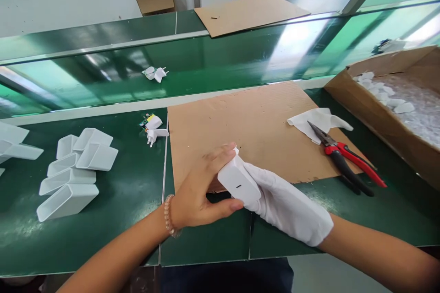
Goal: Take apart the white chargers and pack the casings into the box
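A white plastic charger (237,181) with a small dark slot in its end face is held between both hands, above the front edge of a cardboard sheet (220,123). Bare and wearing a beaded bracelet, my left hand (202,192) grips it from the left, thumb below and fingers on top. My right hand (285,201), in a white glove, is closed round its right side; the glove hides part of the grip. Left of the sheet lies a circuit board with a white plug piece (153,129). Red-and-black pliers (343,153) rest partly on a white cloth (314,121) at the right.
Several empty white casings (70,201) stand on the green table at the left. An open cardboard box (381,114) with small white parts is at the right. Beyond the table's raised strip lies another plug assembly (155,74); a cardboard piece (250,13) rests on the back ledge.
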A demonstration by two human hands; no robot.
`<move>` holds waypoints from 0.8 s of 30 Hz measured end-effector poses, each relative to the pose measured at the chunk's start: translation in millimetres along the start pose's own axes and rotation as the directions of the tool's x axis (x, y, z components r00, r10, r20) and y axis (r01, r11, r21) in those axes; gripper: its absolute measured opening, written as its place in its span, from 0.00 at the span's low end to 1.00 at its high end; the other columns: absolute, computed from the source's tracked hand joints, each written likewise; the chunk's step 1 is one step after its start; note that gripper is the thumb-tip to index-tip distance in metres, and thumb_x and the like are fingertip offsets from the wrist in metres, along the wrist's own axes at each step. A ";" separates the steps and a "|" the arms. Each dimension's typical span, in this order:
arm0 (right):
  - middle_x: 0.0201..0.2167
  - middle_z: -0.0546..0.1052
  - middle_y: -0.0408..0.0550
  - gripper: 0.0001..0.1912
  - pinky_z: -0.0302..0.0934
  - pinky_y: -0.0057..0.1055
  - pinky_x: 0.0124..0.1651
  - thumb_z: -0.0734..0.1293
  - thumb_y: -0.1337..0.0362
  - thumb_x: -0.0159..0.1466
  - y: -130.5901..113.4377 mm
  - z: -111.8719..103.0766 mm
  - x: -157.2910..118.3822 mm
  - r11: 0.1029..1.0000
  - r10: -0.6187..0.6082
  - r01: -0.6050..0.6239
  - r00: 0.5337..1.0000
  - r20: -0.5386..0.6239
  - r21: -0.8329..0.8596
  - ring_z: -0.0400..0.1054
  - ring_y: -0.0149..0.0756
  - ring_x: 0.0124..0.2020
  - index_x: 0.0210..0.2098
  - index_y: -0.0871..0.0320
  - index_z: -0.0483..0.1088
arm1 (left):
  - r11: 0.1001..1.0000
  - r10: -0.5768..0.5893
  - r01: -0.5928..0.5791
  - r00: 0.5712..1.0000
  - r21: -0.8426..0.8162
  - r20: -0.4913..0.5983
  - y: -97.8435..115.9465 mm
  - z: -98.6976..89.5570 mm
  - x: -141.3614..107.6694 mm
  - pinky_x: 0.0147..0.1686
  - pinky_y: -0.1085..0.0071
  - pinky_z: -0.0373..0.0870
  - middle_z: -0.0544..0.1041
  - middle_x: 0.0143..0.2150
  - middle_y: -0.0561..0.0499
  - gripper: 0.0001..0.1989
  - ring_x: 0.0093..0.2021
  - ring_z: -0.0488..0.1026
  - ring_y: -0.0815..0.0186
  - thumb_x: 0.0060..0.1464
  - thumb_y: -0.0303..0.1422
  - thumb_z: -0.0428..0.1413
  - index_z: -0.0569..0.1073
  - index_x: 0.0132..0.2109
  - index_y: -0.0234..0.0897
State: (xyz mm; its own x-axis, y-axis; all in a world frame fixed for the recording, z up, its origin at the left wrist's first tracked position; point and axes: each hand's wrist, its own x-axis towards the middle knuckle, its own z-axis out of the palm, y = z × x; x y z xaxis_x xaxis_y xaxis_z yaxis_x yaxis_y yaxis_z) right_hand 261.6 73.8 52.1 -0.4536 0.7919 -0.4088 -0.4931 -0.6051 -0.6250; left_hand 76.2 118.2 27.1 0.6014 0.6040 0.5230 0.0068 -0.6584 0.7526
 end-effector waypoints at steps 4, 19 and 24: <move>0.54 0.74 0.44 0.15 0.71 0.25 0.51 0.63 0.60 0.69 4.9 -7.1 3.1 0.994 -0.089 0.093 0.993 0.076 -0.050 0.69 0.34 0.55 0.54 0.48 0.73 | 1.000 -0.025 0.025 1.000 0.017 0.006 2.0 -1.1 0.9 0.63 0.53 0.61 0.62 0.66 0.37 0.37 0.66 0.62 0.51 0.56 0.41 0.60 0.55 0.68 0.40; 0.52 0.74 0.50 0.19 0.73 0.30 0.49 0.60 0.52 0.69 10.3 -4.7 2.0 0.962 -0.111 0.100 0.993 -0.030 -0.252 0.71 0.39 0.54 0.54 0.55 0.71 | 0.963 -0.240 0.214 0.958 -0.163 -0.160 20.9 14.7 3.7 0.61 0.62 0.66 0.68 0.62 0.42 0.21 0.62 0.65 0.58 0.62 0.35 0.55 0.66 0.60 0.38; 0.50 0.75 0.50 0.19 0.73 0.27 0.42 0.60 0.51 0.69 8.5 0.5 -0.7 0.985 -0.055 0.048 0.998 -0.035 -0.165 0.73 0.36 0.47 0.53 0.54 0.72 | 0.908 -0.387 0.335 0.902 -0.253 -0.193 23.2 11.5 8.8 0.57 0.63 0.70 0.77 0.55 0.47 0.19 0.56 0.72 0.61 0.70 0.37 0.42 0.74 0.55 0.37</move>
State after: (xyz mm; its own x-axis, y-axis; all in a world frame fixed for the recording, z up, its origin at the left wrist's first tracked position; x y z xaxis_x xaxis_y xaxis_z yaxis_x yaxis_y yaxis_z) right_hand 257.3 68.1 47.4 -0.3998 0.8261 -0.3970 -0.3853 -0.5445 -0.7450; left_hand 90.9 103.1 44.6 0.3856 0.8859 0.2577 0.0052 -0.2814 0.9596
